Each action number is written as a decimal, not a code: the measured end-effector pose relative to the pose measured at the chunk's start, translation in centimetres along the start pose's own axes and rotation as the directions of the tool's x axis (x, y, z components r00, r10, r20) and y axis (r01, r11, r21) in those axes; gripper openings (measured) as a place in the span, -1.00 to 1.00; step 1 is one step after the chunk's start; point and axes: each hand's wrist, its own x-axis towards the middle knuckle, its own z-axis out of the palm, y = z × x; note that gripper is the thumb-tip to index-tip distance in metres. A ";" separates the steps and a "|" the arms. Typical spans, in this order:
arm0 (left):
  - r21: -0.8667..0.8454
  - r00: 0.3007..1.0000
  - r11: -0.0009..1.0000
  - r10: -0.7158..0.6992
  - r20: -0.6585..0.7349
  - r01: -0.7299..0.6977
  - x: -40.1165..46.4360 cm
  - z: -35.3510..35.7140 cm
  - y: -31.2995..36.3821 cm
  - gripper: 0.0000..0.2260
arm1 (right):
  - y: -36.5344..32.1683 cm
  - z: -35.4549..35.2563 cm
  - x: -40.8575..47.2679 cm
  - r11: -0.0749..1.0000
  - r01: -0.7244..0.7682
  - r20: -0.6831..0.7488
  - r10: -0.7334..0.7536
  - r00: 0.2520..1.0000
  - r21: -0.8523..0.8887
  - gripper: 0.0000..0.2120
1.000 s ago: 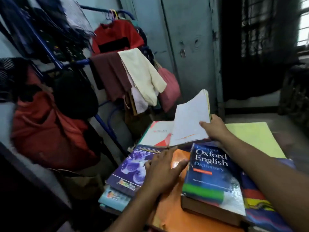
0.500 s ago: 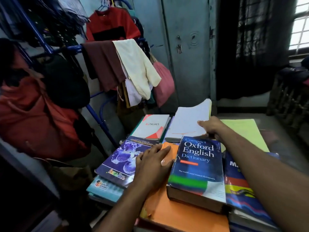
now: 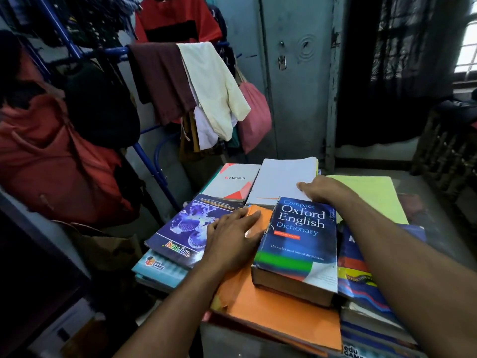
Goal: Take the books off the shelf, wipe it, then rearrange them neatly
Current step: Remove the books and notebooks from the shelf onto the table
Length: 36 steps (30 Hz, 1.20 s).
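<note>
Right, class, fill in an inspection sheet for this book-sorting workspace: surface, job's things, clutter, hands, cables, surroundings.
Surface: grey table top, bare only at the right edge.
Job's things: thick blue Oxford dictionary lying on an orange folder; purple paperback at left; white Akira notebook and a plain white book behind; yellow-green sheet at right.
Clutter: more books stacked beneath, titles mostly hidden.
Hands: left hand flat on the orange folder and purple paperback, no grip; right hand pressing on the white book, fingers underneath hidden.
Cables: nothing seen.
Surroundings: clothes on a blue rack, grey metal cupboard, dark curtain.
</note>
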 end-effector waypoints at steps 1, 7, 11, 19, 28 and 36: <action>-0.040 1.000 0.999 0.014 -0.017 -0.015 -0.1 -0.2 0.1 -0.50 | -0.2 -0.5 -0.7 0.999 -0.015 -0.037 0.013 0.999 -0.050 -0.30; -0.640 0.950 0.768 -0.182 -0.254 -0.024 0.0 -5.8 -2.1 -0.63 | -4.3 -3.5 -5.8 0.962 0.242 -0.316 -0.270 0.909 -0.128 -0.40; -0.687 0.941 0.719 -0.158 -0.301 -0.100 -3.8 -11.8 -5.4 -0.68 | -10.3 -2.3 -10.6 0.832 0.544 -0.155 -0.555 0.817 -0.107 -0.50; -0.580 0.255 0.814 -0.553 -0.793 -0.041 -27.3 -19.3 -18.4 -0.70 | -28.1 7.3 -31.9 0.205 0.940 0.161 -0.973 0.166 0.273 -0.56; -0.692 -0.170 0.661 -0.676 -0.717 0.288 -51.1 -19.7 -32.6 -0.72 | -43.6 26.1 -50.0 -0.013 0.858 0.289 -0.939 -0.188 0.514 -0.57; -0.456 -0.040 0.236 -0.855 -0.518 0.858 -61.6 -15.2 -44.2 -0.32 | -49.9 40.1 -54.7 0.020 0.953 0.505 -0.851 -0.143 0.303 -0.40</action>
